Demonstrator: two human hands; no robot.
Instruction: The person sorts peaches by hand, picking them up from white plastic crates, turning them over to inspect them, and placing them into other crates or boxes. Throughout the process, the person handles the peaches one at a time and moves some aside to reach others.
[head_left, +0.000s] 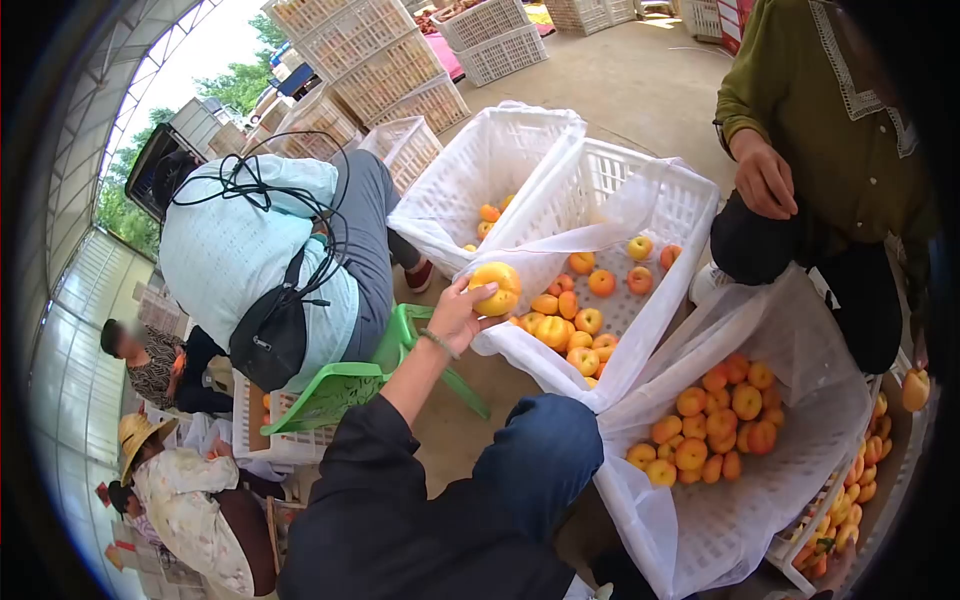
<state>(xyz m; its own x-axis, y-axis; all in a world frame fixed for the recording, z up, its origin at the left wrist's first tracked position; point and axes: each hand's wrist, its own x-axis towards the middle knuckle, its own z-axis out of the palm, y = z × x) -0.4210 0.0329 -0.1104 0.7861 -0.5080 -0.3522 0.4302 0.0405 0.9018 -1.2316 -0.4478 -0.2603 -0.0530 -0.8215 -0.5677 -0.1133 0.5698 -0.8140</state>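
Observation:
My left hand (pixel 460 316), at the end of a black sleeve, grips a large yellow-orange apricot (pixel 495 289) between thumb and fingers. It holds the fruit above the near corner of a white, liner-covered crate (pixel 625 165), where several orange apricots (pixel 590 320) lie. Behind it, another lined crate (pixel 500 125) has a few apricots (pixel 488 213) in it. To the right of my knee, a third lined crate (pixel 690 540) contains a heap of red-blushed apricots (pixel 720 425). I cannot make out my right hand.
A co-worker in olive green (pixel 800 90) sits at the right; an apricot (pixel 915 390) is at one of their hands, beside a crate of apricots (pixel 850 500). A person in pale blue (pixel 250 250) sits left, by a green chair (pixel 335 400). Stacked crates (pixel 370 60) stand behind.

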